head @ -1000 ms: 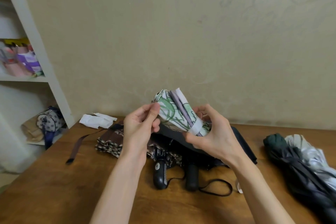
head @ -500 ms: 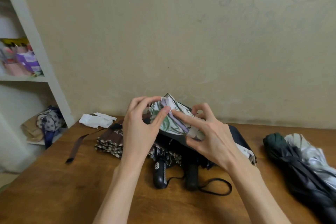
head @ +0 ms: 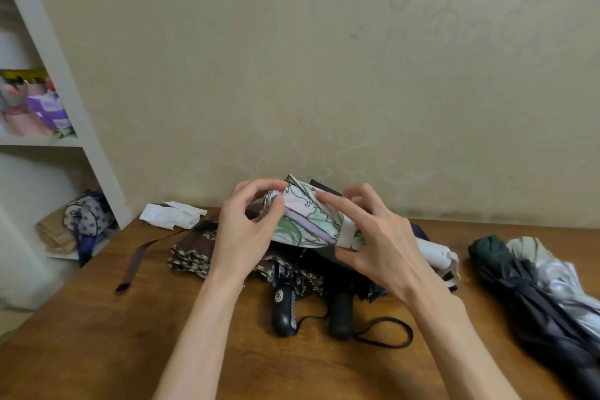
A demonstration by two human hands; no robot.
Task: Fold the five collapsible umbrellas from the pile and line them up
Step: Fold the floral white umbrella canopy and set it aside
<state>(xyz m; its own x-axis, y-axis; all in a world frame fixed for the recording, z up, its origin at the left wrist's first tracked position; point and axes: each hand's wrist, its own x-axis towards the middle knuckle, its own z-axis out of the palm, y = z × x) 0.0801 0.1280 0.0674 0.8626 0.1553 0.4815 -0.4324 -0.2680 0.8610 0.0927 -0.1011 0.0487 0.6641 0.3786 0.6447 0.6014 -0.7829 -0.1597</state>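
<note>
left hand (head: 246, 230) pinches floral umbrella (head: 308, 221) end | right hand (head: 380, 243) grips its strap end

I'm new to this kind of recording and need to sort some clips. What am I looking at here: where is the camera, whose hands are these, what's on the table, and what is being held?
There is no machine here, only a person's two bare hands. The single picture comes from a camera worn on the person's head, looking forward and down.

The left hand and right hand together hold a floral umbrella above the wooden table. The right hand grips it at its pale strap.

Beneath lies a pile: a brown patterned umbrella, a black handle with a round emblem and a plain black handle. A dark and silvery bundle lies to the right, and a white folded cloth lies near the wall.
</note>
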